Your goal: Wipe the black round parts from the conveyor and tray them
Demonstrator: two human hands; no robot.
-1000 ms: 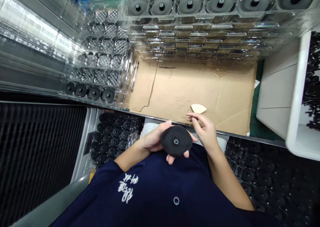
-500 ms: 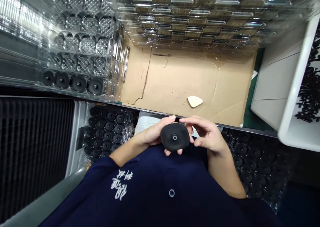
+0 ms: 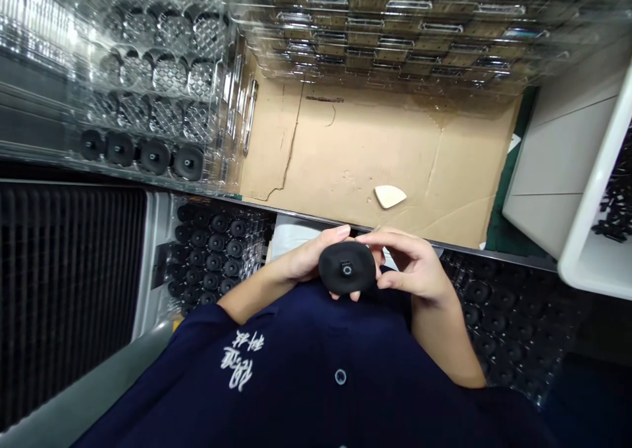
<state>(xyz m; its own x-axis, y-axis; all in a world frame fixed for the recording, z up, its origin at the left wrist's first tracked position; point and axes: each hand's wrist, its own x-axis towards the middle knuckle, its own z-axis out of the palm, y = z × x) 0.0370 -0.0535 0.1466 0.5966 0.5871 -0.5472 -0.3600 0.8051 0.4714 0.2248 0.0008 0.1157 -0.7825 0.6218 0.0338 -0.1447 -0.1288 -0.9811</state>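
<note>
A rounded black disc-shaped part [image 3: 348, 278] is held close to my chest, its face with a short central stem turned up toward me. My left hand [image 3: 316, 254] grips it from the left, thumb along the far rim and fingertips showing beneath the near edge. At the right rim, the index finger and thumb of my right hand [image 3: 409, 264] are closed on the edge; its other fingers are partly hidden behind the part. A small cream-coloured wedge-shaped piece [image 3: 390, 197] lies on the cardboard [image 3: 336, 165] beyond my hands.
Clear plastic trays [image 3: 172, 73] stand at the left, with several similar black parts [image 3: 187, 162] in the front row. More stacked clear trays [image 3: 375, 33] overhang the back. A white bin [image 3: 575, 264] of small black pieces is at the right. Filled trays [image 3: 214, 262] sit lower, beside me.
My hands keep the same hold, and the black part is tilted slightly differently. The view has shifted a little, moving the bin and trays in the picture.
</note>
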